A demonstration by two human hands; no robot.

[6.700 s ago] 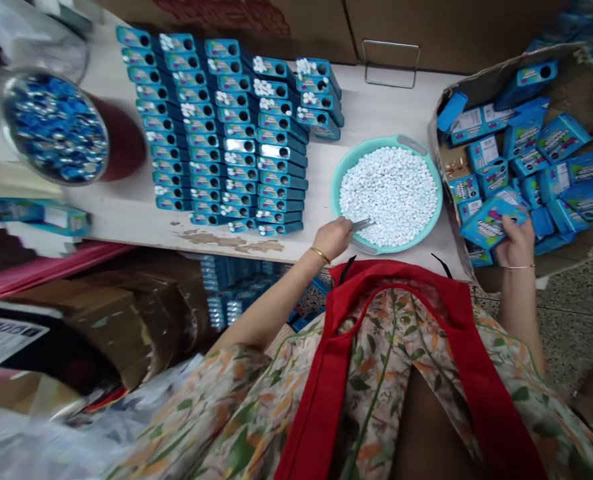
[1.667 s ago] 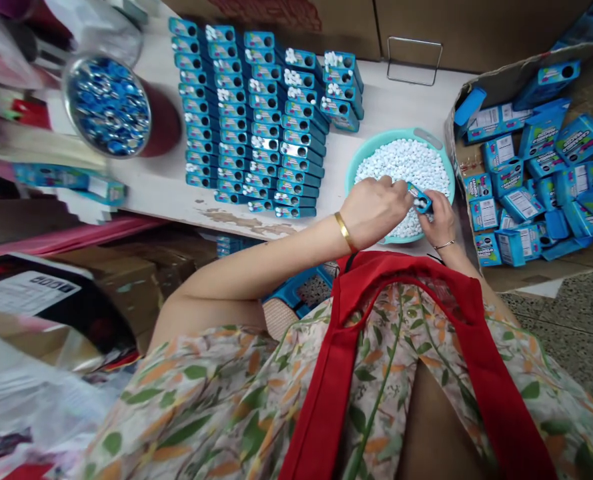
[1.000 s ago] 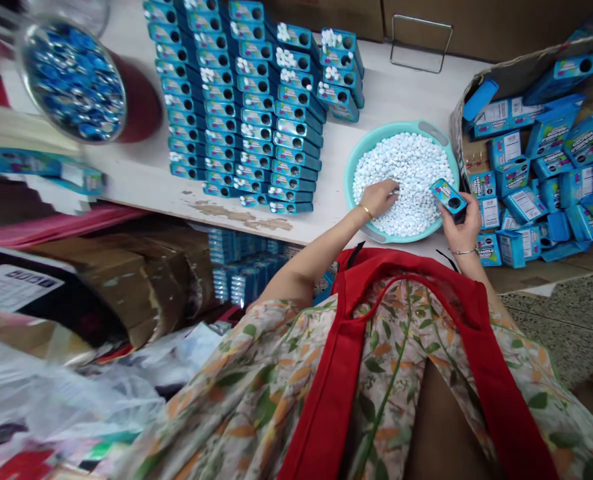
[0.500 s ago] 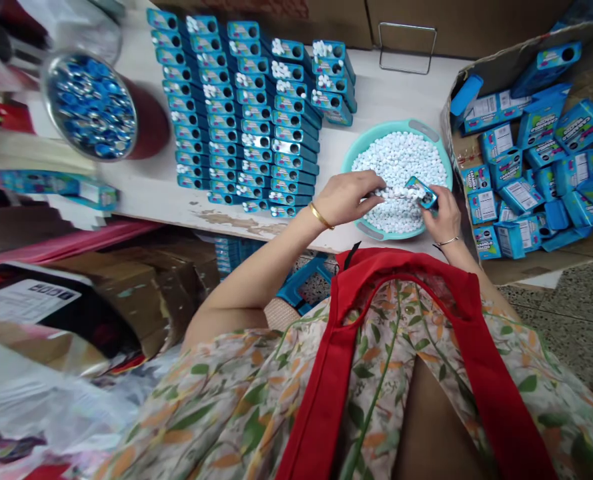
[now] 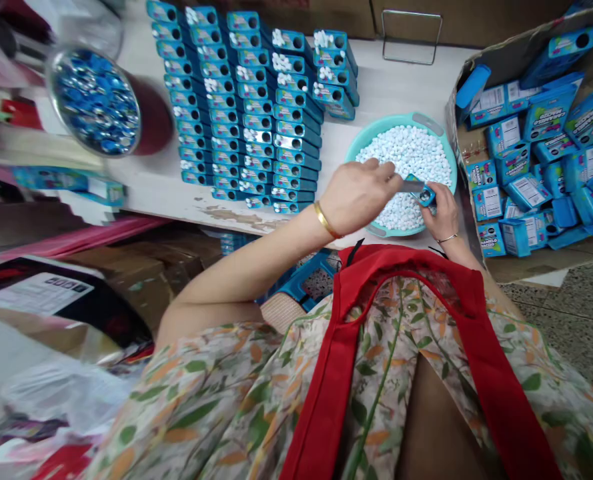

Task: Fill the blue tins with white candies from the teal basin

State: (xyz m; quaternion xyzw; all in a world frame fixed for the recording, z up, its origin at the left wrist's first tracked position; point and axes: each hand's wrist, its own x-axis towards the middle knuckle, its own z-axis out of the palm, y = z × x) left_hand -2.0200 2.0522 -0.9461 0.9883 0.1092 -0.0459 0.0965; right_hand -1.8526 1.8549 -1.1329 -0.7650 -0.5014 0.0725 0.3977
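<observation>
head view: over the teal basin [image 5: 361, 137] of white pellets [image 5: 406, 150], at about 1 o'clock, the right hand [image 5: 441, 212] is closed around a small blue box [image 5: 423, 193]. the left hand [image 5: 359, 195] pinches a thin scoop [image 5: 410, 186] touching the box. rows of blue boxes [image 5: 246, 107] stand on the surface [image 5: 396, 87] at 11 o'clock; a carton [image 5: 526, 267] of boxes sits at 2 o'clock.

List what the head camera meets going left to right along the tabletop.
Round tin of blue pieces → rows of blue boxes → left hand → small blue box held over the teal bowl of white candies → right hand → carton of loose blue boxes.
</observation>
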